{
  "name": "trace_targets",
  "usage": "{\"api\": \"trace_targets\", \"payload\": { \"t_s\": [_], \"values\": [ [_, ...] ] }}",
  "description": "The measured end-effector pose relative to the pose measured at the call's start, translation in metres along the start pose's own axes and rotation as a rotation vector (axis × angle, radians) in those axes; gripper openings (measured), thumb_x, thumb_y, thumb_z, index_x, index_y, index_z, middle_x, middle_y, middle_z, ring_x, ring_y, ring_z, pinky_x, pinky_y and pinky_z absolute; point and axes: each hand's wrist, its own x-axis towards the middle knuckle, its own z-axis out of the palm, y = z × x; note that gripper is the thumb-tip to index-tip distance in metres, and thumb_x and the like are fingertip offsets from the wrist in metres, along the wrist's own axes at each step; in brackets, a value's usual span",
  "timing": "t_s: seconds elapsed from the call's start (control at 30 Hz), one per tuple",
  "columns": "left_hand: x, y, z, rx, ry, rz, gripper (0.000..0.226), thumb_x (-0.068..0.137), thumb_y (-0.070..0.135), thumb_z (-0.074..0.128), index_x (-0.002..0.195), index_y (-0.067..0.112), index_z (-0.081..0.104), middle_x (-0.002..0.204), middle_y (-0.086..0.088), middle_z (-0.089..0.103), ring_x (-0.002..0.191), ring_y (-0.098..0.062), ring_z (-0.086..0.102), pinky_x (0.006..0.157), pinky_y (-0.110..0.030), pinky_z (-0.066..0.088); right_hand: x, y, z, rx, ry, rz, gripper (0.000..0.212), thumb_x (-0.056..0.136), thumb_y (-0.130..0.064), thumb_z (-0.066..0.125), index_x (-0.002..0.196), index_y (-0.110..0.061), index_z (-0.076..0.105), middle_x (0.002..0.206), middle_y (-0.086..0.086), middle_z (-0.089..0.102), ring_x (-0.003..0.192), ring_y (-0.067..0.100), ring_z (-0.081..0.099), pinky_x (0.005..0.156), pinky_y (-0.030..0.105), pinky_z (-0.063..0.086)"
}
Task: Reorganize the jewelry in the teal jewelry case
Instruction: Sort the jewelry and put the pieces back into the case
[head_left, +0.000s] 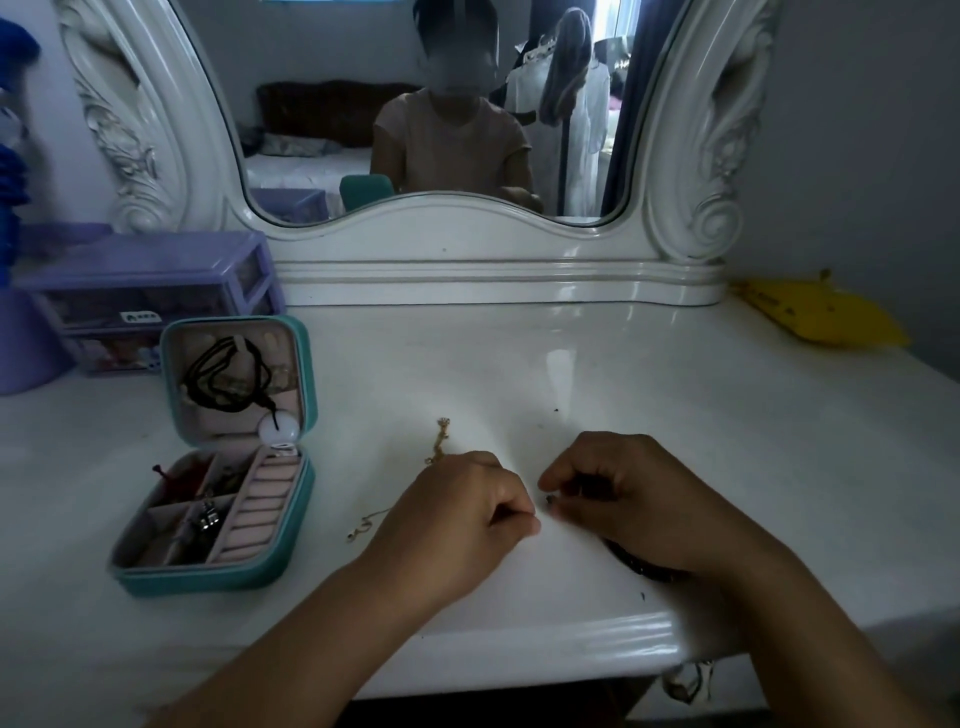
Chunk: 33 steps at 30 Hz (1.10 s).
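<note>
The teal jewelry case stands open at the left of the white dressing table. Its lid holds a black cord necklace with a white round pendant. The base has pink ring rolls and compartments with small jewelry. A thin gold chain lies on the table and runs under my left hand, whose fingers are curled with the tips pinched together. My right hand pinches a small dark piece; a dark beaded strand lies under its wrist.
A purple drawer organizer stands behind the case at the back left. A yellow pouch lies at the back right. The white carved mirror frame rises along the back. The table's front edge is close to my arms.
</note>
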Motion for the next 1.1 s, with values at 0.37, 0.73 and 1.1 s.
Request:
{"api": "trace_targets", "payload": {
  "t_s": [0.37, 0.73, 1.1],
  "values": [
    [0.011, 0.011, 0.003, -0.267, 0.179, 0.022, 0.002, 0.075, 0.024, 0.075, 0.076, 0.022, 0.073, 0.065, 0.014, 0.069, 0.061, -0.001, 0.063, 0.062, -0.019, 0.051, -0.004, 0.006, -0.009, 0.114, 0.223, 0.022, 0.011, 0.081, -0.011, 0.066, 0.074, -0.019, 0.069, 0.071, -0.003, 0.069, 0.064, 0.011, 0.06, 0.06, 0.015, 0.045],
    [0.101, 0.088, 0.076, -0.328, -0.081, 0.064, 0.01, 0.075, 0.013, 0.073, 0.084, 0.011, 0.07, 0.08, -0.001, 0.07, 0.064, -0.004, 0.058, 0.065, -0.016, 0.049, -0.055, 0.068, -0.076, 0.014, 0.556, 0.329, 0.007, 0.081, -0.012, 0.067, 0.076, -0.017, 0.067, 0.074, -0.009, 0.064, 0.069, 0.004, 0.059, 0.058, 0.012, 0.043],
    [0.156, 0.128, 0.143, -0.221, -0.095, 0.048, 0.013, 0.077, 0.016, 0.068, 0.089, 0.014, 0.072, 0.095, -0.005, 0.072, 0.09, -0.02, 0.065, 0.082, -0.034, 0.052, -0.089, 0.127, -0.112, -0.304, 0.599, 0.611, 0.005, 0.086, -0.019, 0.059, 0.083, -0.016, 0.062, 0.086, 0.0, 0.055, 0.071, 0.01, 0.046, 0.068, 0.026, 0.035]
  ]
}}
